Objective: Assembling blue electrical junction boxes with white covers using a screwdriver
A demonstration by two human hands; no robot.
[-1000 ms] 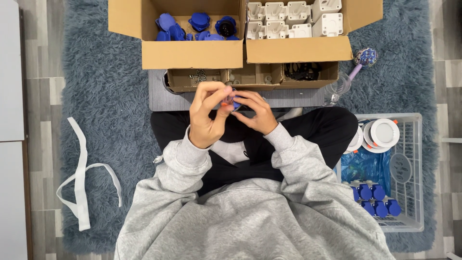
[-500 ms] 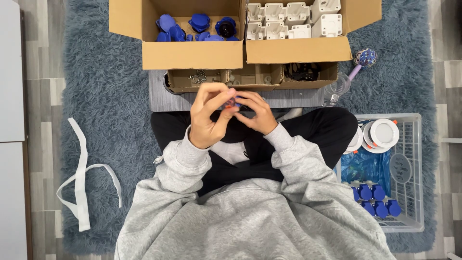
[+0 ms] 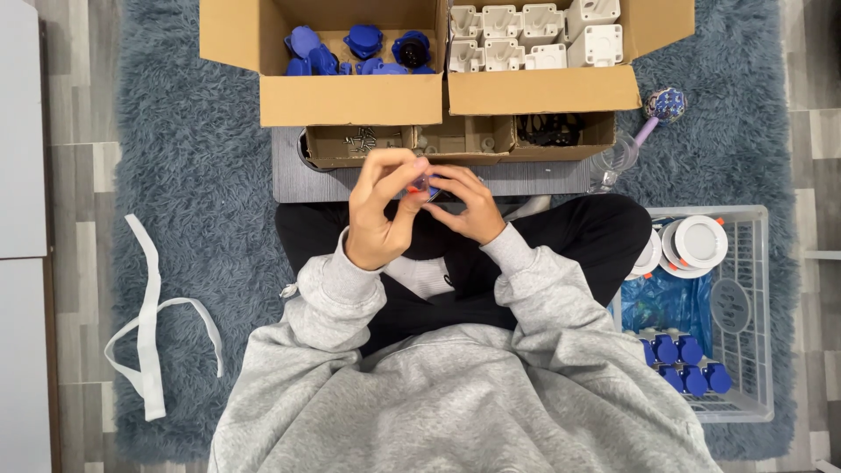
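I see a small blue part (image 3: 424,187) pinched between both hands above the lap, my left hand (image 3: 382,217) and right hand (image 3: 469,206) closed on it; I'd keep fingertips steady, near the small cardboard tray (image 3: 385,147).

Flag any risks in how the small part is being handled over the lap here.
The small part is pinched only by fingertips of the left hand and right hand; dropped, it might vanish into the shaggy blue rug. The open tray of screws sits close ahead and could be knocked.
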